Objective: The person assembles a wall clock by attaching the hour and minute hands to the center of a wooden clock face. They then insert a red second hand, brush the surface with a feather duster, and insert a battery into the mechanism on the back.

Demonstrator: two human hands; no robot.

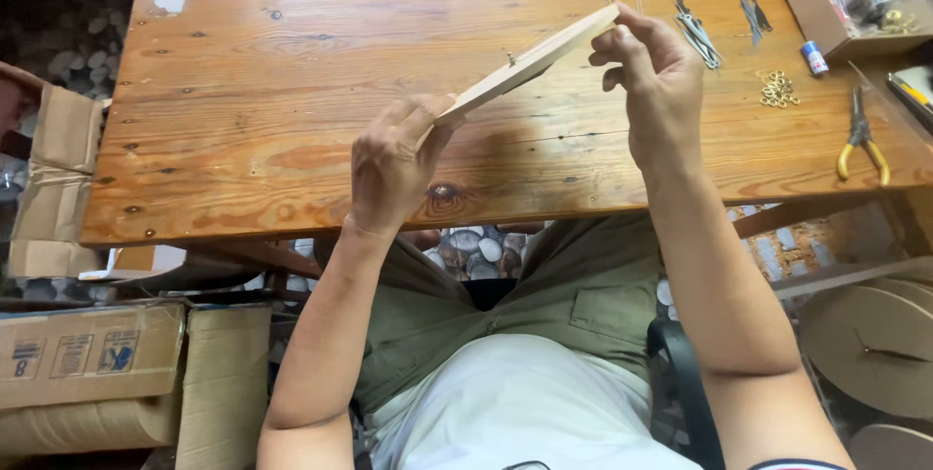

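While lying clear on the brown plank table point(292, 91): yellow-handled pliers point(861, 139), brass rings point(778, 89). Above, held tilted, pale flat wooden board point(530, 64) with small hook; left hand point(394, 174) gripping lower end, right hand point(651, 76) pinching upper end.

Cardboard box point(838, 3) cut off at top right corner, its bagged contents too blurred to identify.

Yellow-handled pliers point(861, 142), brass rings point(778, 89), cardboard boxes point(89, 351) around wooden table point(292, 71)
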